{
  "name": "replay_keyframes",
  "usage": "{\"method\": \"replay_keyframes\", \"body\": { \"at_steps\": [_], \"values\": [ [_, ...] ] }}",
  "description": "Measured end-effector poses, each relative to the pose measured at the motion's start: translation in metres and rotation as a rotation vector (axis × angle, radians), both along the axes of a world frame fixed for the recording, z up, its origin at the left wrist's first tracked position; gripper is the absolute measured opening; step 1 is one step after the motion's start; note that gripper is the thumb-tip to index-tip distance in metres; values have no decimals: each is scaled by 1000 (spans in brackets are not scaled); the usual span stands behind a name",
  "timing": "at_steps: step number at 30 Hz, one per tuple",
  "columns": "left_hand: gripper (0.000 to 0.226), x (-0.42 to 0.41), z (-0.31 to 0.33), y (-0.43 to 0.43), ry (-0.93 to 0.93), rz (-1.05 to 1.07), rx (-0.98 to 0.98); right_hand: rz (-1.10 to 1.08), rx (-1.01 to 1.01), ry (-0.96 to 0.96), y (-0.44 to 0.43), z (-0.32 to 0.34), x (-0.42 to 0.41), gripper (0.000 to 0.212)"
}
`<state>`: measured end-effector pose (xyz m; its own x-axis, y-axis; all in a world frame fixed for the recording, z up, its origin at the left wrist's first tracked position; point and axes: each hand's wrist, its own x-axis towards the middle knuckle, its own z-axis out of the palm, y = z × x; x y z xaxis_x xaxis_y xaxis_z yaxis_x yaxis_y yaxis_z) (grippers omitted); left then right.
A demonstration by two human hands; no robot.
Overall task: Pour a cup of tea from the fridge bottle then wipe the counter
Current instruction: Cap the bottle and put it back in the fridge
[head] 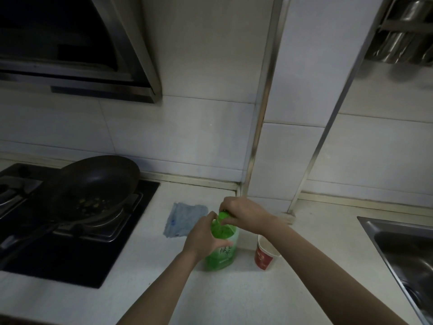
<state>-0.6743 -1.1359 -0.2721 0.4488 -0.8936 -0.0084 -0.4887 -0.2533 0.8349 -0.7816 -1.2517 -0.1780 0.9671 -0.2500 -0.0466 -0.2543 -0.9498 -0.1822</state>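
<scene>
A green tea bottle [223, 250] stands upright on the white counter [234, 296]. My left hand [203, 238] grips the bottle's upper body from the left. My right hand [243, 213] comes over the top and its fingers curl round the green cap [222, 216]. A red and white paper cup [266, 255] stands upright just right of the bottle, partly behind my right forearm. A pale blue cloth [184, 218] lies flat on the counter behind and left of the bottle.
A black gas hob [77, 256] with a dark frying pan [93, 184] fills the left side. A steel sink [403, 254] sits at the right edge. A metal rack leg [311, 160] comes down to the counter behind the cup.
</scene>
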Motion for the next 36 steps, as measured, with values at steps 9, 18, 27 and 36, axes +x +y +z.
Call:
{"method": "replay_keyframes", "body": {
  "at_steps": [9,18,27,36],
  "values": [
    [67,-1,6,-3,-30,3,22,-210,-148,-34,14,-4,3,47],
    [63,2,3,1,15,-5,-6,-21,-141,111,10,8,15,33],
    [68,-2,8,-4,27,42,56,-62,-150,217,16,13,23,20],
    [75,0,5,-3,10,21,53,-298,-254,235,34,2,32,14]
  ]
}}
